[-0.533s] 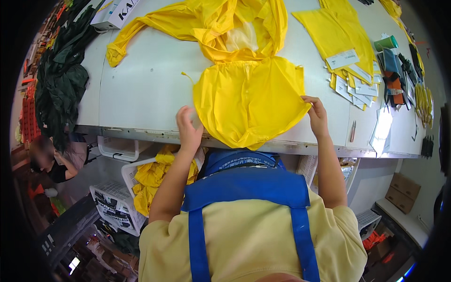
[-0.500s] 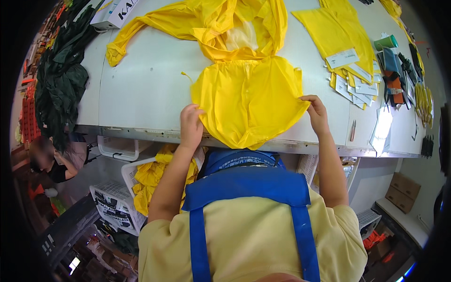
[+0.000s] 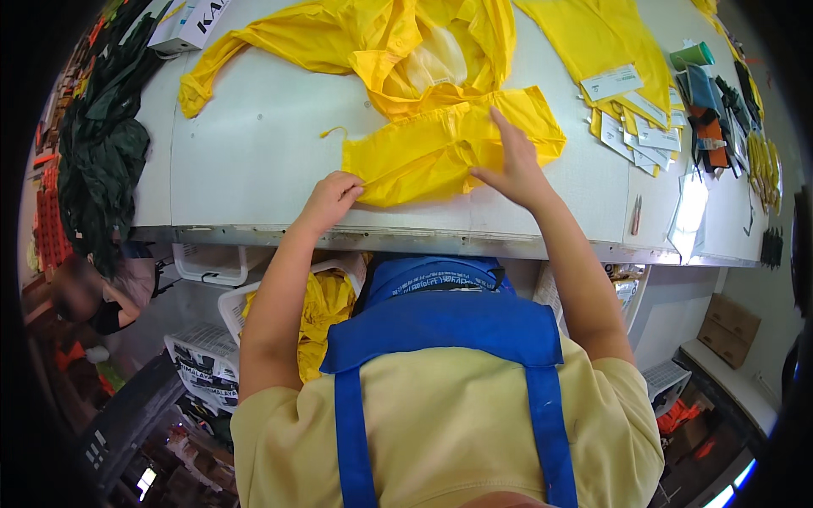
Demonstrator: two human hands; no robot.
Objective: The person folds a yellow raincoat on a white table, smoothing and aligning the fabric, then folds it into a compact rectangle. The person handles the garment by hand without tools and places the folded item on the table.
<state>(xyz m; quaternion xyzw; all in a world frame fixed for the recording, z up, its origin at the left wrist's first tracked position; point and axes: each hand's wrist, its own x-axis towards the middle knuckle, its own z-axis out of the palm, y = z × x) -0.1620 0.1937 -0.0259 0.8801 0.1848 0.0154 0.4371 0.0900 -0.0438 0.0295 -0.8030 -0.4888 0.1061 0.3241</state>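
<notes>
A yellow raincoat lies at the far middle of the white table, one sleeve stretched out to the left. Its hood is folded into a flat band toward me, with a short yellow cord at the left end. My left hand is closed, pinching the hood's near left corner between thumb and fingers. Over the right part of the hood lies my right hand, open, fingers stretched away from me and thumb apart. Its fingertips rest on the fabric.
Yellow garments and white-labelled packets lie at the right, beside a green cup and small clippers. Dark green garments hang over the left end. Below the table's edge stands a basket with yellow fabric. Another person sits at far left.
The hood's near edge has been folded up, away from me. My right hand has let go of its right edge and moved in over the fabric; my left hand still pinches the left side.
</notes>
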